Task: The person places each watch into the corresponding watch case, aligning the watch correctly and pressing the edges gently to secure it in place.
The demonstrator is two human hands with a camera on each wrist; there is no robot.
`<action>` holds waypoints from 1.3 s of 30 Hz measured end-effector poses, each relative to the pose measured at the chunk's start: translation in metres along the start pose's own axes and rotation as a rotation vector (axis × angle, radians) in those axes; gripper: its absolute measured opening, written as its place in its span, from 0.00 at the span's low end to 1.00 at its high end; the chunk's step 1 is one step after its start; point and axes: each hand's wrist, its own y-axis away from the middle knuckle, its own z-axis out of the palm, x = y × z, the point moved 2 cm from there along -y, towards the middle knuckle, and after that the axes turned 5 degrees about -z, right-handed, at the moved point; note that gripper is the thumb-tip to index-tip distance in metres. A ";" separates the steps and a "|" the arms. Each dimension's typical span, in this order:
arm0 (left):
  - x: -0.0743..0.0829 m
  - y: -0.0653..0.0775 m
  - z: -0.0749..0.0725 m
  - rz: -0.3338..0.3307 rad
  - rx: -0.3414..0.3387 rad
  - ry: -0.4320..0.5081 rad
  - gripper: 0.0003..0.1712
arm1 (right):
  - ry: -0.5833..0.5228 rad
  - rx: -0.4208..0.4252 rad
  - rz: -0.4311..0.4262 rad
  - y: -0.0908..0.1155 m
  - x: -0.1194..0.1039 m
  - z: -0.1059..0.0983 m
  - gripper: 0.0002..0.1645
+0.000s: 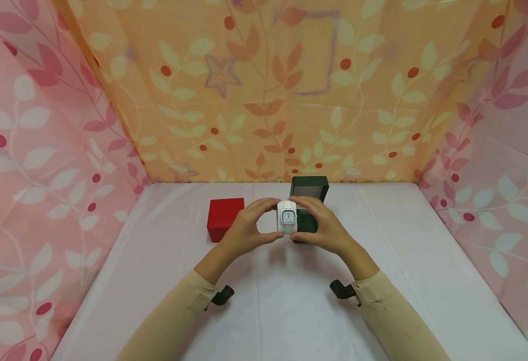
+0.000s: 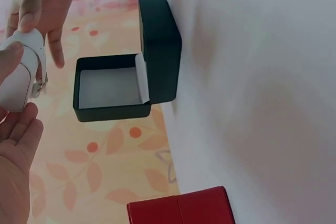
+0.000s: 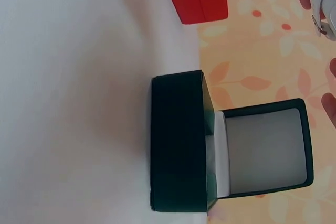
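A white wristwatch (image 1: 288,216) with a square-looking, rounded face is wrapped around a white cushion, raised above the table at the middle of the head view. My left hand (image 1: 247,225) holds its left side between thumb and fingers. From the other side my right hand (image 1: 327,225) grips it, the thumb low and the index finger high. In the left wrist view the cushion with the watch (image 2: 23,72) shows its strap and metal buckle side. Just behind the hands stands a dark green box (image 1: 310,188) with its lid raised; the right hand partly hides it.
A closed red box (image 1: 225,213) sits left of the green one, partly behind the left hand. White cloth (image 1: 291,311) covers the table. Patterned curtains (image 1: 264,75) enclose the back and both sides.
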 end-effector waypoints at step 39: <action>0.010 -0.013 0.042 -0.070 -0.029 0.042 0.47 | 0.098 -0.006 0.024 0.030 0.014 -0.030 0.52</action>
